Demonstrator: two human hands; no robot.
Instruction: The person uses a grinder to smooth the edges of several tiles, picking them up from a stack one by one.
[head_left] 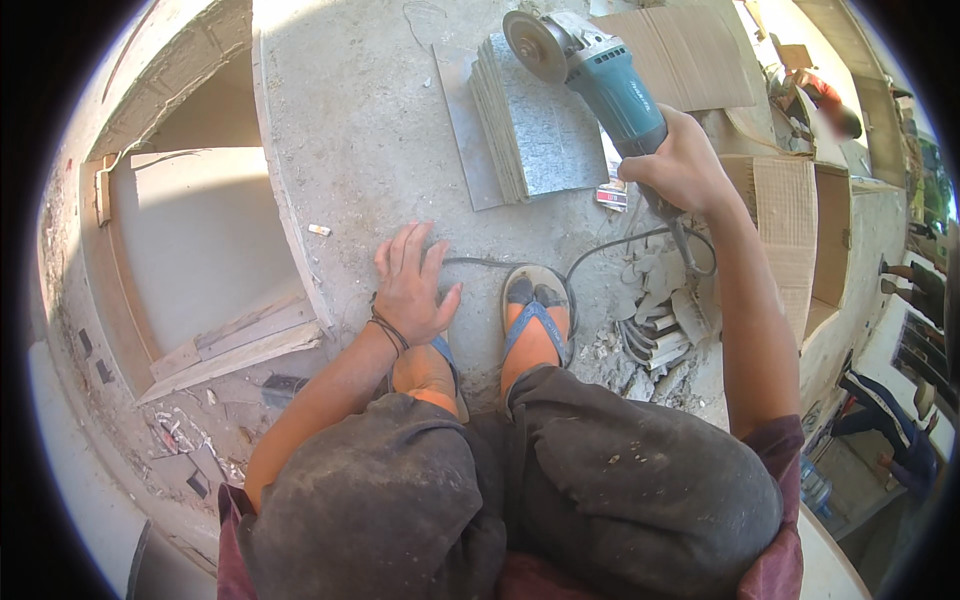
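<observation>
Cutting looks partly done: broken pieces (655, 343) lie right of centre, a slab stack (560, 130) remains at upper centre; the right hand (690, 165) grasps a green grinder (618, 95) over it, contact hard to tell, the left hand (412, 285) spread, empty

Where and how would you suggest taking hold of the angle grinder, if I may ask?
Probably around the dark rear of the angle grinder, from the lower right, as the right hand does: its long body slants that way, away from the disc.
</observation>
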